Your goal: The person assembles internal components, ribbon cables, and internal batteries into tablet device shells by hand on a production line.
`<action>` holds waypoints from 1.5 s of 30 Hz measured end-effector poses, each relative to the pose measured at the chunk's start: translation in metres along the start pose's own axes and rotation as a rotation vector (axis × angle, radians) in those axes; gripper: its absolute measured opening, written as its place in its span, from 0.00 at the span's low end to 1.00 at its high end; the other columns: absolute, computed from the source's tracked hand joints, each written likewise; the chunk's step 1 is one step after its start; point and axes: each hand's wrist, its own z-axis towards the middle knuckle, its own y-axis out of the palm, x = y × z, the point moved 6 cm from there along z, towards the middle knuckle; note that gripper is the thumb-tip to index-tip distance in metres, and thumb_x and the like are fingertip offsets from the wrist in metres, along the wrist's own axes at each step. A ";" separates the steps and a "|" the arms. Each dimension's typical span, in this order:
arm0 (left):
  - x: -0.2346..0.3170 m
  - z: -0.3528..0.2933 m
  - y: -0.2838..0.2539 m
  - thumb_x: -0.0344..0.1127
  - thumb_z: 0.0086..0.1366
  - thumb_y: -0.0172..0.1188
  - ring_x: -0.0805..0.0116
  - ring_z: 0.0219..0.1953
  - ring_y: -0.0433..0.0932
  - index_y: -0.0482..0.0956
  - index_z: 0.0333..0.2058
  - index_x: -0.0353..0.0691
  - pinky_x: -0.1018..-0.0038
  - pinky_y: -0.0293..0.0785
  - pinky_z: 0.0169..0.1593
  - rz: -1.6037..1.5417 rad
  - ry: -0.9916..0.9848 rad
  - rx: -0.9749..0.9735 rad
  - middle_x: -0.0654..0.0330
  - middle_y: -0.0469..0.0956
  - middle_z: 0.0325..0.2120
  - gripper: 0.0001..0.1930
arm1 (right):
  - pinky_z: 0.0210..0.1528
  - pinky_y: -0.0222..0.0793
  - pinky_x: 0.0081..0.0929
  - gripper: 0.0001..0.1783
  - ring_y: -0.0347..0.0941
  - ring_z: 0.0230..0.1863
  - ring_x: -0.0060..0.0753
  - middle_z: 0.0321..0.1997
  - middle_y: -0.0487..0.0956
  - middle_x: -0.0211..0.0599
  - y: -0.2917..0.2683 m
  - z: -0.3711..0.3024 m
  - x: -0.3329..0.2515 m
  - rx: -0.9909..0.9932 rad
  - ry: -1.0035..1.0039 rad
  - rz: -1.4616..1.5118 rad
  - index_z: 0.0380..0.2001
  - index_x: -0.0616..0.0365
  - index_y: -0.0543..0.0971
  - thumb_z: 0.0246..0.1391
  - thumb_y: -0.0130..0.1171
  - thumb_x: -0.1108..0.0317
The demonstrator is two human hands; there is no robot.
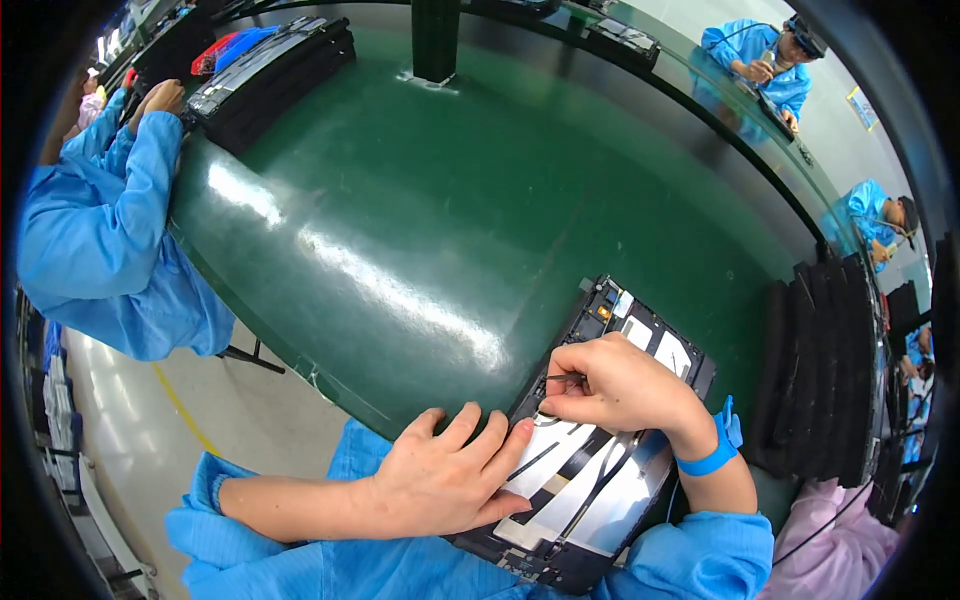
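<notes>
Device sitting open on the green counter, left hand loosely spread at its edge, right hand pinching some thin dark tool.

Blue smock, bunched-up sleeves, bright blue right-wrist strap

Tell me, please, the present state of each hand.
Left hand: open, spread at the edge of an opened device.
Right hand: closed, pinching a thin dark object, kind unclear.
</notes>
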 end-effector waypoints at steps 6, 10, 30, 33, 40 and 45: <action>-0.001 0.000 -0.001 0.54 0.46 0.49 0.65 0.33 0.65 0.68 0.39 0.36 0.71 0.63 0.28 -0.015 -0.001 0.005 0.58 0.67 0.30 0.28 | 0.16 0.60 0.18 0.10 0.66 0.13 0.23 0.11 0.70 0.33 0.000 0.000 -0.001 0.053 0.025 -0.050 0.14 0.62 0.69 0.33 0.58 0.67; -0.004 0.002 -0.003 0.53 0.45 0.50 0.65 0.33 0.65 0.68 0.38 0.36 0.72 0.62 0.28 -0.040 -0.002 0.008 0.58 0.67 0.28 0.27 | 0.16 0.59 0.19 0.10 0.66 0.13 0.25 0.10 0.69 0.33 -0.001 0.001 -0.004 0.066 0.063 -0.099 0.13 0.61 0.69 0.32 0.58 0.67; -0.005 0.008 -0.005 0.51 0.47 0.50 0.66 0.28 0.67 0.68 0.37 0.35 0.75 0.62 0.28 -0.066 0.089 -0.010 0.58 0.67 0.26 0.25 | 0.25 0.65 0.27 0.09 0.70 0.22 0.39 0.18 0.72 0.44 -0.047 0.001 0.023 0.238 0.157 -0.142 0.17 0.64 0.72 0.33 0.54 0.68; -0.020 0.022 0.000 0.50 0.47 0.53 0.63 0.28 0.69 0.66 0.37 0.37 0.72 0.65 0.29 -0.225 -0.021 -0.167 0.57 0.68 0.27 0.24 | 0.25 0.65 0.26 0.08 0.70 0.21 0.39 0.18 0.72 0.45 -0.047 0.004 0.024 0.235 0.176 -0.077 0.17 0.64 0.72 0.33 0.53 0.68; -0.069 0.073 0.030 0.32 0.52 0.53 0.76 0.19 0.70 0.60 0.36 0.32 0.81 0.65 0.19 -1.039 -0.363 -0.265 0.59 0.69 0.19 0.16 | 0.24 0.64 0.27 0.09 0.70 0.21 0.40 0.16 0.71 0.45 -0.046 0.000 0.027 0.285 0.152 -0.036 0.16 0.64 0.72 0.32 0.53 0.68; -0.076 0.084 0.047 0.32 0.49 0.54 0.76 0.18 0.70 0.60 0.35 0.31 0.81 0.68 0.18 -1.314 -0.564 -0.392 0.60 0.67 0.18 0.17 | 0.23 0.64 0.28 0.09 0.70 0.20 0.41 0.16 0.71 0.46 -0.046 0.002 0.027 0.301 0.156 -0.084 0.15 0.64 0.71 0.31 0.51 0.68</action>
